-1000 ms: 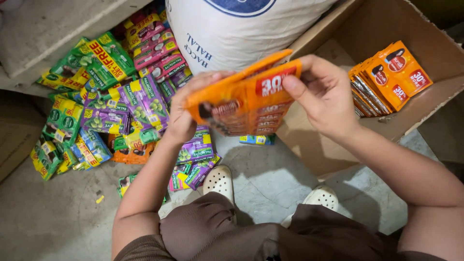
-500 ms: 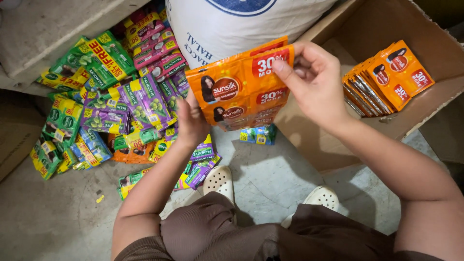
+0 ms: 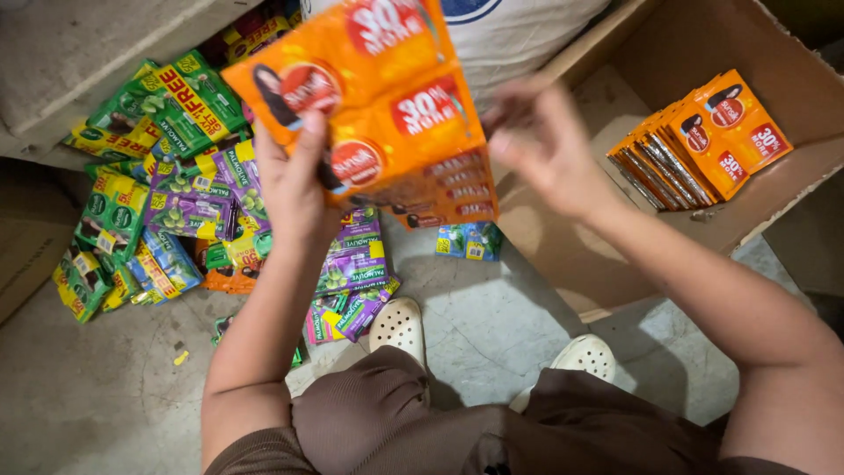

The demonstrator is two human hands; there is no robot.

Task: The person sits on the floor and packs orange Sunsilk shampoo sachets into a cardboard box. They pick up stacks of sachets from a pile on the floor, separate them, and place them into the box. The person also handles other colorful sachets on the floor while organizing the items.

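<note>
A: Orange foil, glossy and crinkled: that was the strip of sachets (image 3: 387, 105) the person held up. Its top edge ran off the frame, so its full length could not be made out.

B: How was it held?

A: The left hand (image 3: 294, 180) was closed on the strip's lower left part, thumb across the front, the fingers hidden behind the foil. The right hand (image 3: 541, 145) was blurred just right of the strip, fingers loosely curled; whether it touched the foil could not be told.

B: Which way did the strip run?

A: Its long axis ran from the upper left down to the lower right, with the folded lower sachets fanned toward the person's knees. The strip was in the air, in front of the white woven sack (image 3: 519, 31), which it largely hid.

B: And around it?

A: Right of the strip, a brown cardboard box (image 3: 791, 97) with a torn rim held a flat stack of matching orange sachets (image 3: 703, 141). Left of the strip, a heap of green and purple packets (image 3: 176, 176) lay on the grey concrete floor (image 3: 97, 396), partly covered by the left forearm. Below the strip, two perforated white clogs (image 3: 400, 325) showed above brown ribbed cloth.
</note>
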